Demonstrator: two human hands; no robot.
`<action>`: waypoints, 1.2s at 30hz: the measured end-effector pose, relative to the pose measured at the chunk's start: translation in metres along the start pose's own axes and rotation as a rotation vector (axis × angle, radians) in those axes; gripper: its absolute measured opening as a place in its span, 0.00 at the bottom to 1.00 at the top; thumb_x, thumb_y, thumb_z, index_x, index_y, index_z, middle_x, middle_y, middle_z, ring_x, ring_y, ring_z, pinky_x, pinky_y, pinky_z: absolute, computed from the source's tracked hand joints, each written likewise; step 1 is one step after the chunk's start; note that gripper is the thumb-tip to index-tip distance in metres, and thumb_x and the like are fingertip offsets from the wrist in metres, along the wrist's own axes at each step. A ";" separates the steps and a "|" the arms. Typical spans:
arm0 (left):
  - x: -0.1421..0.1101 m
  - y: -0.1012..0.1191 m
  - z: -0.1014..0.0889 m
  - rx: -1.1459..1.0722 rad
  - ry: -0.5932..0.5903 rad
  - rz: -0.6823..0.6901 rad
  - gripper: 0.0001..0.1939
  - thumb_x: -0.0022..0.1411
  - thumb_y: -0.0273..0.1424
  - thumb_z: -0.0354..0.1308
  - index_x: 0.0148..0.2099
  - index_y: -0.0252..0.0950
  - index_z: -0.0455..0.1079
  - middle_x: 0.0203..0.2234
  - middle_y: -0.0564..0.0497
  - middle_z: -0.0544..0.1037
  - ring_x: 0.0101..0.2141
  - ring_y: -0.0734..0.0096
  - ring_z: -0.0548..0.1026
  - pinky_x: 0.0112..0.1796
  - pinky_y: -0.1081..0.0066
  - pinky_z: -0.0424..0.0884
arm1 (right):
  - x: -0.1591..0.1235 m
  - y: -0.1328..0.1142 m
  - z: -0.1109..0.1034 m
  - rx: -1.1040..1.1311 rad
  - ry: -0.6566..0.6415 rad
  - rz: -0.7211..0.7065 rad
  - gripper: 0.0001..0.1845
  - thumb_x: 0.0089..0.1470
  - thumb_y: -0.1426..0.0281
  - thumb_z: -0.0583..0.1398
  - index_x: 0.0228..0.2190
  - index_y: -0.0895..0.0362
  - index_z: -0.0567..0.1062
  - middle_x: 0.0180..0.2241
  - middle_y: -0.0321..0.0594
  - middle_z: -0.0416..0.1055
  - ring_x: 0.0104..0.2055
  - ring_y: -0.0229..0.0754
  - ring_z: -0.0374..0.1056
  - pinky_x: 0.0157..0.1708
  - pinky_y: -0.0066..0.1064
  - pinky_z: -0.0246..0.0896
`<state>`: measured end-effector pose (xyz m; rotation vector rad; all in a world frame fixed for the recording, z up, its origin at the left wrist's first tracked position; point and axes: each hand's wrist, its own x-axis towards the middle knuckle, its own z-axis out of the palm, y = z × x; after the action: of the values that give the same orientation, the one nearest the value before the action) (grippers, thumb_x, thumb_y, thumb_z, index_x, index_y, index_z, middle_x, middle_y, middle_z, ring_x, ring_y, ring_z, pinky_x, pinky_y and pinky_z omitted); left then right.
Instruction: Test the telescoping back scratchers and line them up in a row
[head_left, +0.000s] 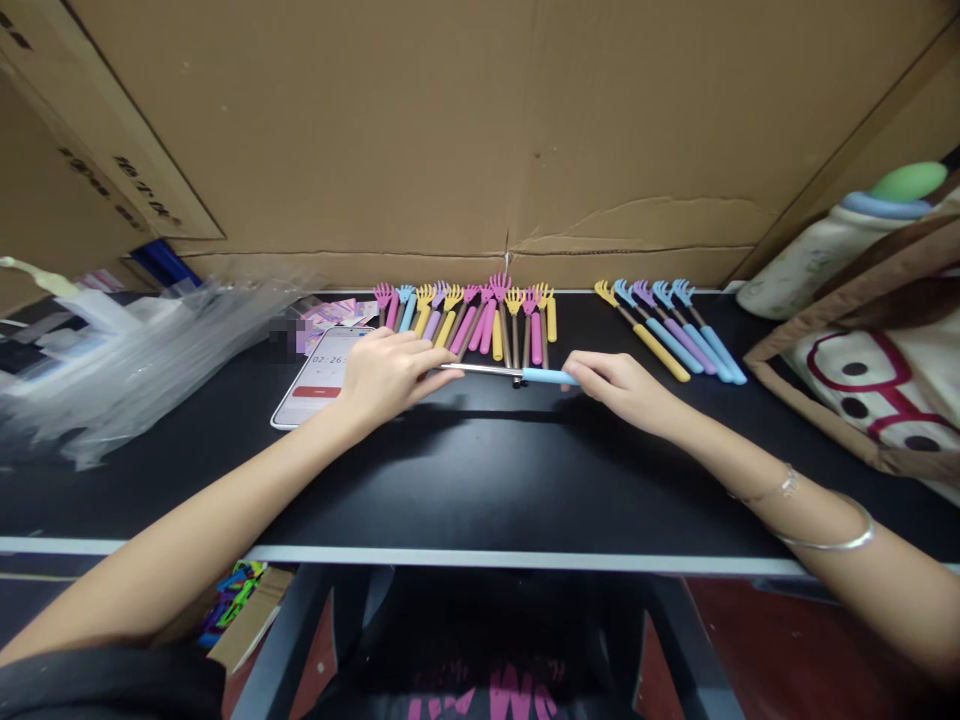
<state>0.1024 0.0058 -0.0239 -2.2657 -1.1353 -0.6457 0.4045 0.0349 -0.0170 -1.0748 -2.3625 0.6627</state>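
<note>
I hold one telescopic back scratcher [517, 374] crosswise above the black table [465, 470]. My left hand [390, 372] is closed over its claw end and metal rod. My right hand [621, 385] pinches its light-blue handle. Behind it lies a bunch of several scratchers [472, 315] with pink, yellow, blue and purple handles, some with rods drawn out. To the right, several more [675, 330] lie side by side in a slanted row.
A phone [319, 378] showing a timer lies left of my left hand. Clear plastic bags [142, 350] pile at the left. A cloth bag [870, 370] sits at the right edge. Cardboard [480, 130] walls the back. A box of coloured parts [236, 600] sits below the table.
</note>
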 end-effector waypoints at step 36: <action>-0.005 0.000 0.009 -0.048 -0.175 0.018 0.24 0.72 0.44 0.41 0.35 0.39 0.73 0.26 0.52 0.79 0.26 0.69 0.76 0.25 0.72 0.57 | -0.002 0.000 0.000 -0.050 0.025 0.012 0.18 0.55 0.54 0.58 0.29 0.56 0.73 0.22 0.34 0.68 0.23 0.36 0.59 0.26 0.28 0.50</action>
<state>0.1016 0.0089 -0.0340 -2.4090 -1.1911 -0.4799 0.4058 0.0333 -0.0173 -1.1127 -2.3644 0.5940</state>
